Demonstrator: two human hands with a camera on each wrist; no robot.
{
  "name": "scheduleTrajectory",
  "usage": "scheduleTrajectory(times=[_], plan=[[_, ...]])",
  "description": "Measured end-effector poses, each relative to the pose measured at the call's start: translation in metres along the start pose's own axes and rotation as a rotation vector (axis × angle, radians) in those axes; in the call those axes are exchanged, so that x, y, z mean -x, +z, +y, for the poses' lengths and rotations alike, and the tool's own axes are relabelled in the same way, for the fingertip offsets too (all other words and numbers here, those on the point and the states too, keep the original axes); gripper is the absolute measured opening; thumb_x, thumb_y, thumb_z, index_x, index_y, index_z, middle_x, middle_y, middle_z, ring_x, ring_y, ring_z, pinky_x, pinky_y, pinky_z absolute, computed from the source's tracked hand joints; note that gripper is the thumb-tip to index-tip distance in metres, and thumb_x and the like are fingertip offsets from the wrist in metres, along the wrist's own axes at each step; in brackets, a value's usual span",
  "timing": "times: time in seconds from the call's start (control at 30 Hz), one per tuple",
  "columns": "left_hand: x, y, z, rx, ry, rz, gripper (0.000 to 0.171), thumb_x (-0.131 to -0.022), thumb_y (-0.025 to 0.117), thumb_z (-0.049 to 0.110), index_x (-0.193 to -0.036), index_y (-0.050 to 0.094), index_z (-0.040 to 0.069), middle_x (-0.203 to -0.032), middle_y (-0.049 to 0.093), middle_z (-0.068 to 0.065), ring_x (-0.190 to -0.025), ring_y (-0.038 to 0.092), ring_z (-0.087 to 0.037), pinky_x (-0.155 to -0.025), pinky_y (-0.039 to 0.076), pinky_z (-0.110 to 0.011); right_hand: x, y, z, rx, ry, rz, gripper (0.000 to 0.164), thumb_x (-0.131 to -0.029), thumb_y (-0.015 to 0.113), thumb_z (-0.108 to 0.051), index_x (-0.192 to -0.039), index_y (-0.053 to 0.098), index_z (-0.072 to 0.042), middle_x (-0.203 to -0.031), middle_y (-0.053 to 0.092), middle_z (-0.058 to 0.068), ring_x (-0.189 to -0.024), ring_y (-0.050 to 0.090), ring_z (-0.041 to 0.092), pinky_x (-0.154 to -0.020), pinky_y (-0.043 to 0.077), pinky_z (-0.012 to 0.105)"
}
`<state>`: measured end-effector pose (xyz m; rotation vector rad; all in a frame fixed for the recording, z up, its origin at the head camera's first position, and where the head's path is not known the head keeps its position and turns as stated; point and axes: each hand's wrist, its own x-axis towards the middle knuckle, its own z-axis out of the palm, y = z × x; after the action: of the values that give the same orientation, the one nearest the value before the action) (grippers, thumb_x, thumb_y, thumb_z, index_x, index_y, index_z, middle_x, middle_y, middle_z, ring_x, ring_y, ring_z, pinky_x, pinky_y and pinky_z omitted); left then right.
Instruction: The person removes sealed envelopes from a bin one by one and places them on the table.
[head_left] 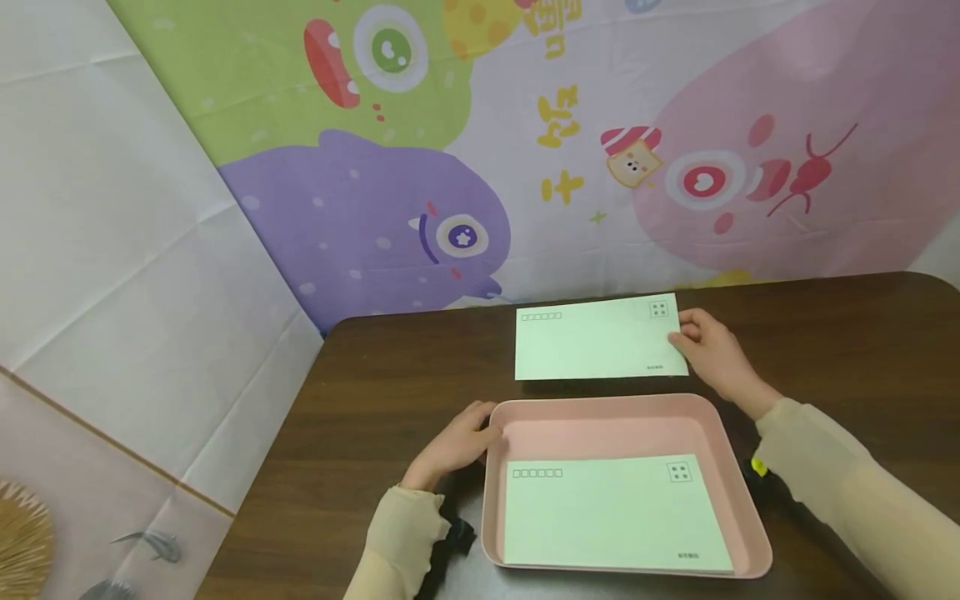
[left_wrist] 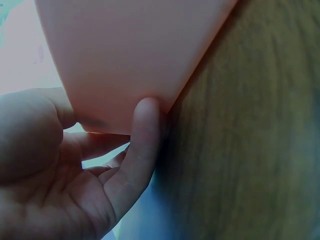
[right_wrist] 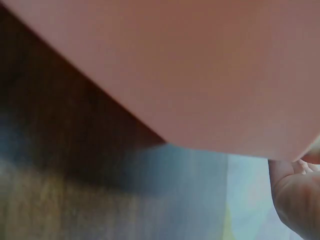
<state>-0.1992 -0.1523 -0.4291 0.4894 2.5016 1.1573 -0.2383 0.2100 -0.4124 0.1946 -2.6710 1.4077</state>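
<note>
Holding by its right edge, between thumb and fingers of the right hand [head_left: 716, 354], a pale green envelope [head_left: 596, 346], apparently above the worktop [head_left: 360, 433], just beyond the far side of a pink tray [head_left: 600, 425]. Pinched only at this edge, probably to leave the printed face uncovered and the paper flat. Grasping with the left hand [head_left: 453, 440] the far left corner of the tray, with the thumb at the rim and fingers against the outer wall; likely for steadying it against sliding. Inside the tray, toward the near side, a second envelope [head_left: 607, 517], turned the same way, with the row of small boxes [head_left: 537, 472] at upper left; perhaps more than one layer, difficult to tell.
</note>
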Motion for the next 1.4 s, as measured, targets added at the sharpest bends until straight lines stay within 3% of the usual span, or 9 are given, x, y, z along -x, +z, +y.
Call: scheduleTrajectory(times=[0.1, 0.27, 0.47, 0.57, 0.8, 1.13, 1.27, 1.4], plan=[[-0.001, 0.000, 0.000, 0.002, -0.008, -0.004, 0.029, -0.092, 0.044, 0.017, -0.115, 0.054, 0.003, -0.103, 0.046, -0.011, -0.081, 0.050, -0.019, -0.059, 0.049, -0.028, -0.003, 0.001, 0.003, -0.004, 0.010, -0.014, 0.041, -0.096, 0.042, -0.021, -0.124, 0.040, 0.009, -0.111, 0.055, 0.029, -0.095, 0.052, 0.030, -0.072, 0.043, 0.026], [-0.001, 0.001, 0.001, 0.012, -0.016, -0.003, 0.030, -0.092, 0.045, 0.017, -0.117, 0.054, 0.003, -0.103, 0.046, -0.011, -0.080, 0.050, -0.019, -0.059, 0.049, -0.028, -0.006, 0.002, 0.009, 0.003, 0.022, -0.050, 0.043, -0.097, 0.040, -0.022, -0.126, 0.037, 0.009, -0.117, 0.051, 0.032, -0.106, 0.050, 0.040, -0.083, 0.041, 0.045], [-0.001, 0.002, 0.001, 0.007, -0.013, 0.002, 0.030, -0.091, 0.048, 0.019, -0.117, 0.053, 0.005, -0.104, 0.046, -0.011, -0.084, 0.050, -0.020, -0.061, 0.049, -0.030, -0.009, 0.005, 0.014, 0.004, 0.025, -0.064, 0.045, -0.097, 0.040, -0.022, -0.129, 0.034, 0.009, -0.121, 0.047, 0.034, -0.112, 0.045, 0.045, -0.090, 0.037, 0.053], [-0.001, 0.002, 0.000, -0.002, -0.014, 0.002, 0.028, -0.091, 0.048, 0.020, -0.115, 0.054, 0.006, -0.103, 0.046, -0.010, -0.084, 0.049, -0.020, -0.061, 0.048, -0.029, -0.011, 0.007, 0.015, 0.010, 0.027, -0.073, 0.044, -0.097, 0.039, -0.019, -0.130, 0.032, 0.010, -0.121, 0.047, 0.034, -0.112, 0.046, 0.044, -0.089, 0.039, 0.051], [0.000, 0.002, 0.000, -0.011, -0.018, -0.001, 0.025, -0.091, 0.046, 0.018, -0.112, 0.054, 0.008, -0.100, 0.046, -0.008, -0.082, 0.049, -0.020, -0.062, 0.047, -0.029, -0.016, 0.011, 0.018, -0.015, 0.038, -0.102, 0.041, -0.092, 0.040, -0.005, -0.128, 0.032, 0.011, -0.115, 0.052, 0.032, -0.094, 0.054, 0.033, -0.066, 0.048, 0.027], [0.000, 0.001, -0.002, -0.007, -0.014, 0.005, 0.030, -0.090, 0.045, 0.019, -0.117, 0.053, 0.008, -0.102, 0.046, -0.008, -0.085, 0.049, -0.020, -0.064, 0.047, -0.029, -0.030, 0.009, 0.020, 0.087, 0.082, -0.117, 0.045, -0.094, 0.042, -0.013, -0.131, 0.032, 0.010, -0.114, 0.051, 0.032, -0.096, 0.054, 0.037, -0.077, 0.045, 0.044], [0.001, 0.000, -0.001, -0.035, -0.004, 0.017, 0.030, -0.089, 0.047, 0.020, -0.116, 0.054, 0.008, -0.100, 0.047, -0.007, -0.087, 0.048, -0.020, -0.069, 0.045, -0.031, -0.035, 0.008, 0.022, 0.106, 0.102, -0.137, 0.047, -0.094, 0.042, -0.014, -0.132, 0.029, 0.010, -0.113, 0.051, 0.030, -0.091, 0.054, 0.034, -0.074, 0.044, 0.042], [0.002, -0.001, -0.001, -0.046, -0.007, 0.015, 0.032, -0.089, 0.048, 0.020, -0.118, 0.053, 0.008, -0.103, 0.048, -0.007, -0.090, 0.047, -0.020, -0.073, 0.044, -0.032, -0.037, 0.009, 0.022, 0.053, 0.145, -0.166, 0.050, -0.090, 0.045, -0.012, -0.131, 0.024, 0.009, -0.113, 0.047, 0.031, -0.083, 0.055, 0.029, -0.067, 0.047, 0.035]])
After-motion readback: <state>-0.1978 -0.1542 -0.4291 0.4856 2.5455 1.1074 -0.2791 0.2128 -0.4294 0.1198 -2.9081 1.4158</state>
